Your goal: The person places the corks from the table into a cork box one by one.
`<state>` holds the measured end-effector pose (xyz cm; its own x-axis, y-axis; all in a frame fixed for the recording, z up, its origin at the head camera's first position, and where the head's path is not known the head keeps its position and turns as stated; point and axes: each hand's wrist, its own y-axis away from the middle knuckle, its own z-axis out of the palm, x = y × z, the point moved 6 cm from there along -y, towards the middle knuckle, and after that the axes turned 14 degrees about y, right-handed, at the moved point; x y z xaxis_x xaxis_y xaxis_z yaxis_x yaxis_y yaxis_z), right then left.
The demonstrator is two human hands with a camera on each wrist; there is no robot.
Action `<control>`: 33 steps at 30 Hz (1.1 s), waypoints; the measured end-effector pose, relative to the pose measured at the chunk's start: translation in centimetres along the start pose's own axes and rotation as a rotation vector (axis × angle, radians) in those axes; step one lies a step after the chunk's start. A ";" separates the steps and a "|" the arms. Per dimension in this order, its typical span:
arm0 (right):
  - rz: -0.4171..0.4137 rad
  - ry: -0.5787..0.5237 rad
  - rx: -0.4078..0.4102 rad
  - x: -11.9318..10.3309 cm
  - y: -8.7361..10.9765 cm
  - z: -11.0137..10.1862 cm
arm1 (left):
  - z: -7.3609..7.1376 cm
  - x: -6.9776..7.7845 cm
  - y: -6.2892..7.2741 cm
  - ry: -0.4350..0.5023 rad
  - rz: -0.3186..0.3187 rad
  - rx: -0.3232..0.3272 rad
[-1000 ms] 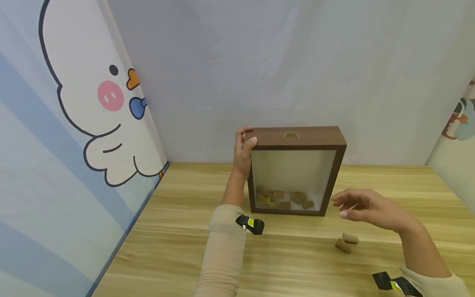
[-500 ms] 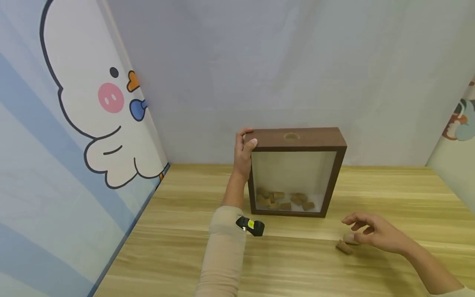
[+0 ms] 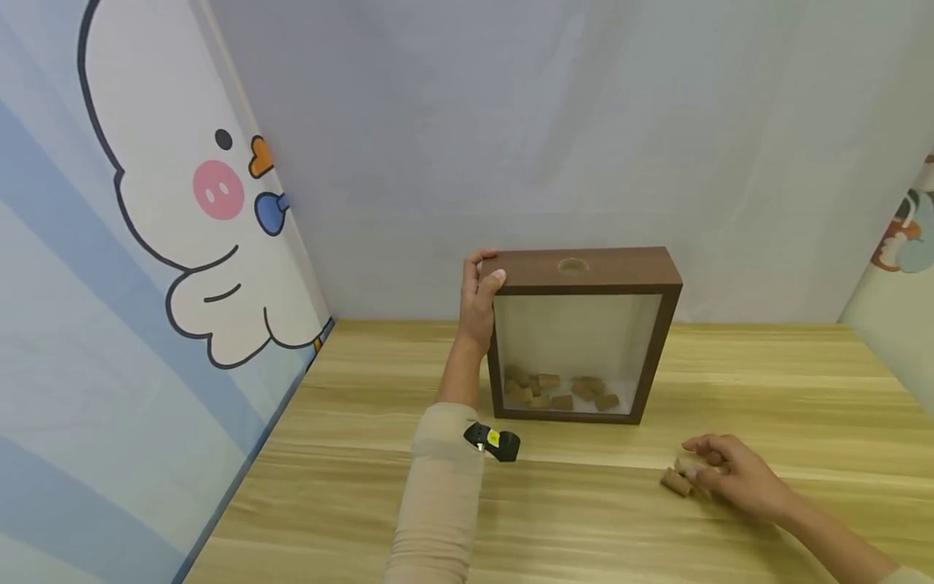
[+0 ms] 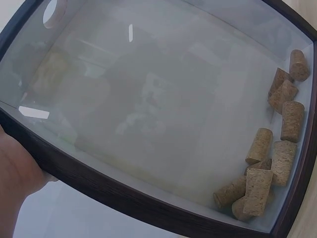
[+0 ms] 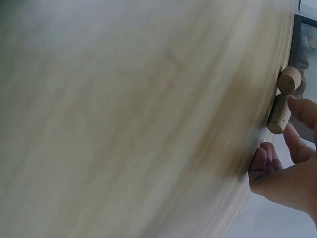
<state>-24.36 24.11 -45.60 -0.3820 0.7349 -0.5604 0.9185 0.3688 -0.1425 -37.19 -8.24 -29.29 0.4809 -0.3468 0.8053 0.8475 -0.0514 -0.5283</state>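
A dark brown wooden shadow box (image 3: 584, 274) with a clear front and a round hole in its top stands upright on the table. My left hand (image 3: 478, 304) grips its upper left corner, thumb on top and fingers over the back edge. Inside, several corks (image 4: 283, 161) lie along the bottom, heaped mostly to one side. Right of the box, my right hand (image 3: 740, 478) has thumb and forefinger at either side of a pale cork (image 5: 280, 115), which lies on the table partly hidden by them. A second, browner cork (image 3: 676, 482) lies right beside it.
The wood-grain table (image 3: 350, 487) runs back to a pale fabric wall (image 3: 584, 122). At the left is a side wall with a cartoon print (image 3: 197, 162). A black wrist strap (image 3: 492, 442) sits on my left sleeve.
My right hand has come down from beside the box to the two corks, and its thumb and forefinger have closed in on the pale one. My left hand and the box have stayed put.
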 end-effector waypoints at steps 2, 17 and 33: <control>0.028 0.035 -0.006 0.0 0.0 0.2 | -0.1 -0.1 0.1 -0.002 -0.004 0.003; 0.074 -0.058 -0.037 -1.5 -1.6 -0.8 | -0.7 -0.2 0.4 0.003 0.008 0.021; -0.043 -0.206 0.050 -8.2 -4.5 -3.7 | 1.0 2.3 0.9 -0.016 0.005 0.006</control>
<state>-25.76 18.46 -37.35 -0.3970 0.5849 -0.7073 0.9076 0.3650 -0.2076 -35.08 -8.10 -27.67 0.4889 -0.3323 0.8066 0.8462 -0.0441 -0.5311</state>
